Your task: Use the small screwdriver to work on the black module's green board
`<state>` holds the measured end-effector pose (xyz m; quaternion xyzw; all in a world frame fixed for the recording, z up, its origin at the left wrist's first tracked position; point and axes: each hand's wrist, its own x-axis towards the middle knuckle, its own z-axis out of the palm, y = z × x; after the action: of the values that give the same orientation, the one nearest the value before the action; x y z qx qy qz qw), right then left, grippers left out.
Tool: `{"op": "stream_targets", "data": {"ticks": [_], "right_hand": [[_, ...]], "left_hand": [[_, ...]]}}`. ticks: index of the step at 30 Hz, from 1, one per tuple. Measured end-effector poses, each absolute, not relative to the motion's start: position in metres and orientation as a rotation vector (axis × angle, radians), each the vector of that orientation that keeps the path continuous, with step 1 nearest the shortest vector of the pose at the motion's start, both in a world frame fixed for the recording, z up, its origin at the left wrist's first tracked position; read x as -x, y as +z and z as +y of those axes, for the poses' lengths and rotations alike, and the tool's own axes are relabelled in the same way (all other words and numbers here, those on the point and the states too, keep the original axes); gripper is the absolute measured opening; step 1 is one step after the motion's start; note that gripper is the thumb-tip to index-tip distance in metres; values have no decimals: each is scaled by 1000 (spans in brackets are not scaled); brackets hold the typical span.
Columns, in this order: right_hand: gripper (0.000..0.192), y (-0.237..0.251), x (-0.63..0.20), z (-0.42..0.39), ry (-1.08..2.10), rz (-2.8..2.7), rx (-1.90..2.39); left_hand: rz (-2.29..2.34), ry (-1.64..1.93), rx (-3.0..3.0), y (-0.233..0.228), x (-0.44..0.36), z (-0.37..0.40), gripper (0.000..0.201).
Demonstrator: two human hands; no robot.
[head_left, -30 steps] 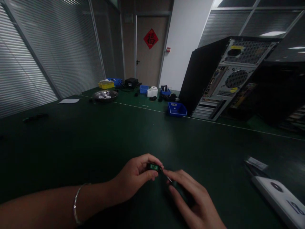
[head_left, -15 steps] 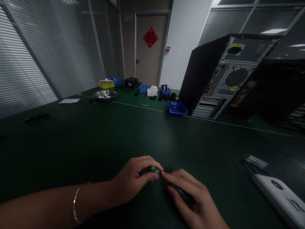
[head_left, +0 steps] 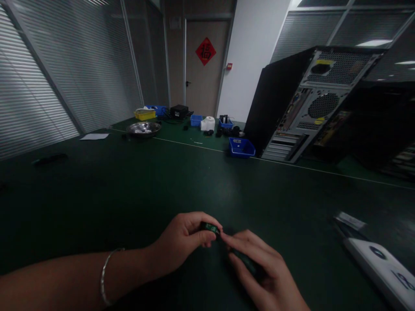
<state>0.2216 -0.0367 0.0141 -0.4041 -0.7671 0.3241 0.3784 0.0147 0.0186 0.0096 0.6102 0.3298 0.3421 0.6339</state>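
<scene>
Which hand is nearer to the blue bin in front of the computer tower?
Right. The right hand lies below the blue bin, near the table's front edge; the left hand sits further left, pinching a small green part.

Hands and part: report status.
Left hand pinches small green part. Right hand grips dark tool, tip at part. Nothing between them.

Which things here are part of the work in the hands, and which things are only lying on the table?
In the work:
- left hand, pinching a small green part
- right hand, holding a dark tool against it

Only lying about:
- computer case
- blue bin
- metal bowl
- white box
</scene>
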Motion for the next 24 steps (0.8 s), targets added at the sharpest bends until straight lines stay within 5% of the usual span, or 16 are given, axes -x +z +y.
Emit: {"op": "stream_targets", "data": {"ticks": [12, 24], "right_hand": [[43, 13, -223, -36, 815, -1963, 1039], [39, 14, -219, -46, 425, -2017, 1084]], "left_hand": [[727, 747, -1256, 9, -17, 19, 19], [751, 849, -1276, 10, -18, 18, 17]]}}
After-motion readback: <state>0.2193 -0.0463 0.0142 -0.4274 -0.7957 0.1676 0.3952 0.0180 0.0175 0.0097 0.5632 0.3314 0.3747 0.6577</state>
